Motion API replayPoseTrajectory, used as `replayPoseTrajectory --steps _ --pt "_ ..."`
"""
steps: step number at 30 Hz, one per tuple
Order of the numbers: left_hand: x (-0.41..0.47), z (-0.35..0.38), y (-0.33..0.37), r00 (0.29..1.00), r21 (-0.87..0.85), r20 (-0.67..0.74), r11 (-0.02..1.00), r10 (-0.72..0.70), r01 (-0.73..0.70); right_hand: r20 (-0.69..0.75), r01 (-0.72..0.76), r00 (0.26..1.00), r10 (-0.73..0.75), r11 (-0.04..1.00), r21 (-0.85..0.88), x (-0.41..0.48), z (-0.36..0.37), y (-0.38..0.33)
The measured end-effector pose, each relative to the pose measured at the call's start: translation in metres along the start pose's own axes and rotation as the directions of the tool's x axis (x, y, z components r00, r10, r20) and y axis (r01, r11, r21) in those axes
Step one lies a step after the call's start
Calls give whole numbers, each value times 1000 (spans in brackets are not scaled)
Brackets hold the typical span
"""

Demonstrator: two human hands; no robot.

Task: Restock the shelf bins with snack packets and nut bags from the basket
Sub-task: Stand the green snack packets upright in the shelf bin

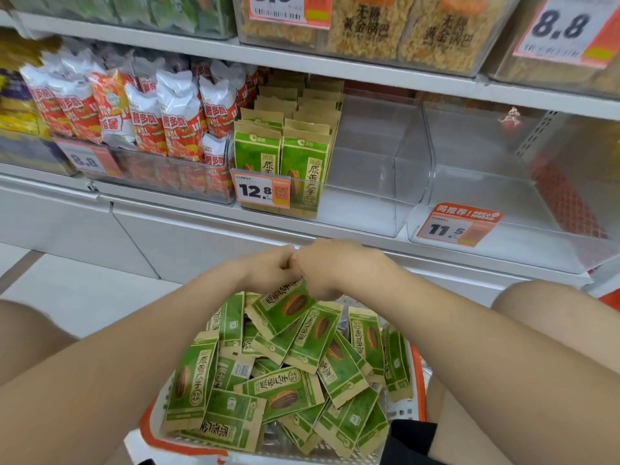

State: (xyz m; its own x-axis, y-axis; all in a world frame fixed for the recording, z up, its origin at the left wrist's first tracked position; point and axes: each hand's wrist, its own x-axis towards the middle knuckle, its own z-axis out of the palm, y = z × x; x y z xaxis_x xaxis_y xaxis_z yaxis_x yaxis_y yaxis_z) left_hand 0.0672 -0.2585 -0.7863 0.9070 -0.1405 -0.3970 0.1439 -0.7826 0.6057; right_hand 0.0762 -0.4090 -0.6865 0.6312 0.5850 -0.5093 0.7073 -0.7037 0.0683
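2 bare forearms (134, 347), bare knees (543, 297), black shorts (411, 439).

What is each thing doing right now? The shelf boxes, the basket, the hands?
basket, heaped with green bags.
12.8 bin, two rows of green bags on its left, right side bare.
11.5 bin, no bags showing inside.
red snack bin, packed full.
left hand, fingers curled, pinching the top green bag.
right hand, fingers curled on the same bag.
top green bag, held at its upper edge over the basket.

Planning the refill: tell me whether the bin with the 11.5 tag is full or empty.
Empty. The clear bin shows a bare floor behind its 11.5 tag; nothing stands inside.
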Motion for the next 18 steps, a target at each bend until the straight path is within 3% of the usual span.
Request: replayPoseTrajectory --steps 3,7,9,12,15,18 --pt "0 -14 17 956 -333 -260 942 -134 41 -145 -153 975 169 981 115 -3 -14 18" --pt "-7 -24 40 820 -569 -521 813 -237 -127 -216 -188 941 261 932 310 -8 -28 42" --pt "-14 -32 50 796 -633 -547 750 -259 -191 -189 -160 942 277 867 473 -12 -38 49" --pt "-26 -46 65 857 -667 -482 711 -181 -224 -202 -114 922 331 728 676 -18 -48 55" --pt "-31 -49 74 895 -613 -446 735 -18 -290 -262 -20 909 325 661 750 -16 -47 58" --pt "-30 -42 81 846 -602 -533 714 -26 -357 -272 27 911 308 616 787 -13 -45 61"
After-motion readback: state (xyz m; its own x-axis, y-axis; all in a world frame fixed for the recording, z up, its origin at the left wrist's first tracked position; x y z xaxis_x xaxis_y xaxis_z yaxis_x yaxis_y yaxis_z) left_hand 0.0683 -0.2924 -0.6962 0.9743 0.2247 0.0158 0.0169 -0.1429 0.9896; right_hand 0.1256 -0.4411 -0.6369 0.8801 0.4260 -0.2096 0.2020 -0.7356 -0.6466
